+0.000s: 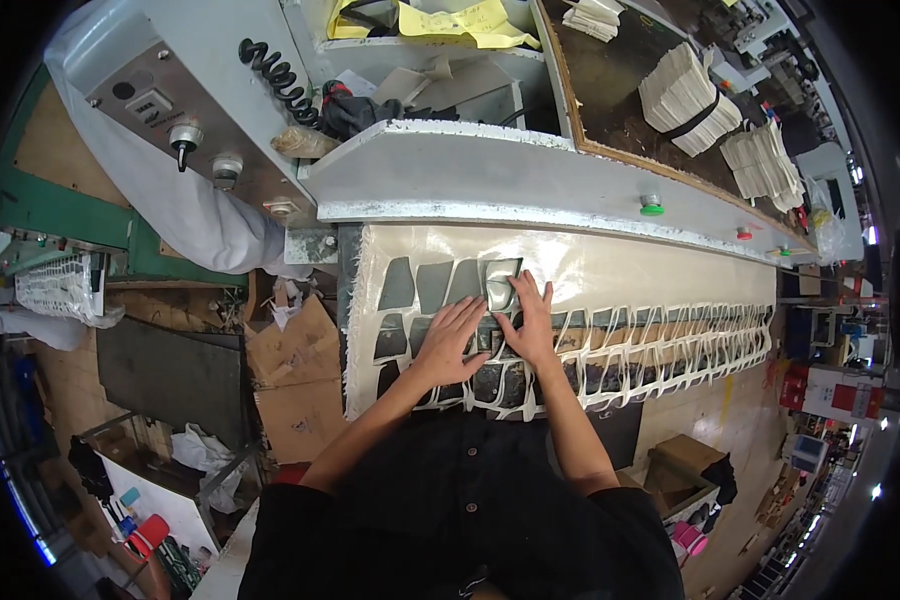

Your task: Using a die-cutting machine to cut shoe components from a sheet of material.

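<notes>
A cream sheet of material [620,262] lies across the bed in front of me, with rows of shaped holes cut through it. A shiny metal cutting die [502,284] stands on it at the end of the farthest row of holes. My left hand [452,340] lies flat, fingers stretched out, over the cut strips, its fingertips by the die's near left side. On the other side, my right hand [532,322] has its fingers apart and touches the die's right edge. The near part of the sheet is a web of thin strips [660,345].
Beyond the sheet runs the machine's grey beam [490,180] with a green button [651,205]. A control panel [185,135] is at upper left. Banded stacks of cream pieces [690,98] rest on the shelf at upper right. Cardboard [295,375] lies left of the bed.
</notes>
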